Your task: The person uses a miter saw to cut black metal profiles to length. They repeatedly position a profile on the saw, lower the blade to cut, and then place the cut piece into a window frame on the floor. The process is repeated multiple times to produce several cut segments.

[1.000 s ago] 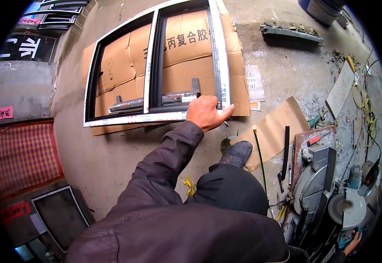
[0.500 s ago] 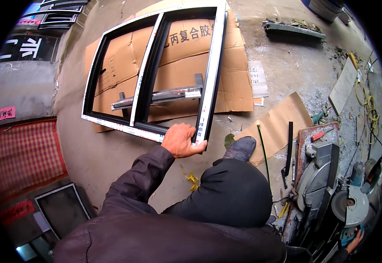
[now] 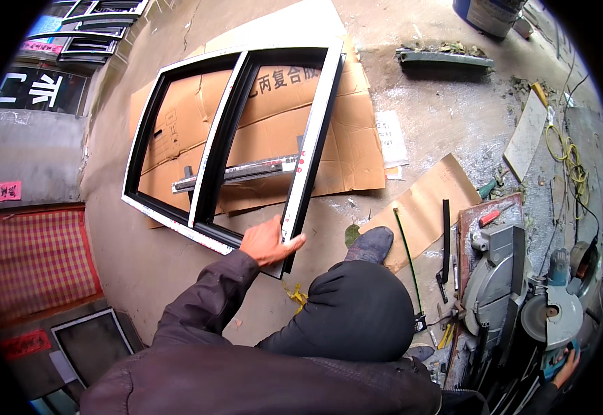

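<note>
Our left hand (image 3: 268,243), the only one of ours in view, has its fingers closed on the window frame's (image 3: 215,149) 5 o'clock corner; the frame lies over flattened cardboard (image 3: 348,159), toward 11 o'clock, its longest-looking side running toward half past 12.

Workshop, window-frame sort; rough concrete floor (image 3: 132,266); two-pane frame (image 3: 220,149) over flattened cardboard (image 3: 357,142); more dark frames (image 3: 94,31) gathered at upper left; power saw (image 3: 563,311) with round blade (image 3: 534,318) at lower right; red-handled screwdriver (image 3: 489,218) nearby; yellow cable (image 3: 576,173) looped farther up; pale dust (image 3: 535,207) spread near saw; bucket (image 3: 487,16) at top edge
</note>
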The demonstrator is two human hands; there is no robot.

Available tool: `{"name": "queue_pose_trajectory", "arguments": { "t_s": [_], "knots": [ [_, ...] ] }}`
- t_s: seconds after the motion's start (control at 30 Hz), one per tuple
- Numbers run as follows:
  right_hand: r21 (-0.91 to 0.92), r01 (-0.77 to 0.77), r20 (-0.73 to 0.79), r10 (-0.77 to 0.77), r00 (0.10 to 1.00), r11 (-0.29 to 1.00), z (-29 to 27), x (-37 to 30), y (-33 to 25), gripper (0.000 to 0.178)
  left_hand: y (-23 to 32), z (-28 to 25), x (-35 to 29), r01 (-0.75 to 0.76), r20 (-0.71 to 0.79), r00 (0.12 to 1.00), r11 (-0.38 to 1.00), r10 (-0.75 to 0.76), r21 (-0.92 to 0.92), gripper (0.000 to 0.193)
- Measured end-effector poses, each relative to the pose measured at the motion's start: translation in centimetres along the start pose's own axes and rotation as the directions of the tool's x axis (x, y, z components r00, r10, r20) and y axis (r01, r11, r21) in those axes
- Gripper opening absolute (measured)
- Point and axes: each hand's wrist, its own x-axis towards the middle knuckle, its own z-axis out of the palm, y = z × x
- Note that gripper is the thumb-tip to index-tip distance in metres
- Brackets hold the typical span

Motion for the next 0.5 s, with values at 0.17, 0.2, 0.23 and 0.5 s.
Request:
{"name": "queue_pose_trajectory", "arguments": {
  "t_s": [0.17, 0.2, 0.23, 0.5],
  "knots": [
    [0.042, 0.011, 0.003, -0.011, 1.0, 0.999, 2.0, -0.4, -0.8, 0.047, 2.9, -0.4, 7.5, 0.056, -0.396, 0.914, 0.995, -0.086, -0.086, 0.06],
    [0.04, 0.006, 0.003, -0.007, 1.0, 0.999, 2.0, -0.4, -0.7, 0.047, 3.4, -0.7, 8.7, 0.069, -0.398, 0.914, 0.997, -0.081, -0.044, 0.055],
    [0.038, 0.002, 0.006, -0.002, 1.0, 0.999, 2.1, -0.4, -0.7, 0.047, 3.4, -1.1, 9.3, 0.076, -0.384, 0.922, 0.997, -0.06, 0.028, 0.047],
    [0.041, 0.002, -0.025, -0.001, 1.0, 0.999, 0.9, 0.0, 0.0, 0.049, 2.4, -0.9, 6.8, -0.074, -0.304, 0.949, 0.996, 0.085, 0.045, 0.038]
  ]
}}
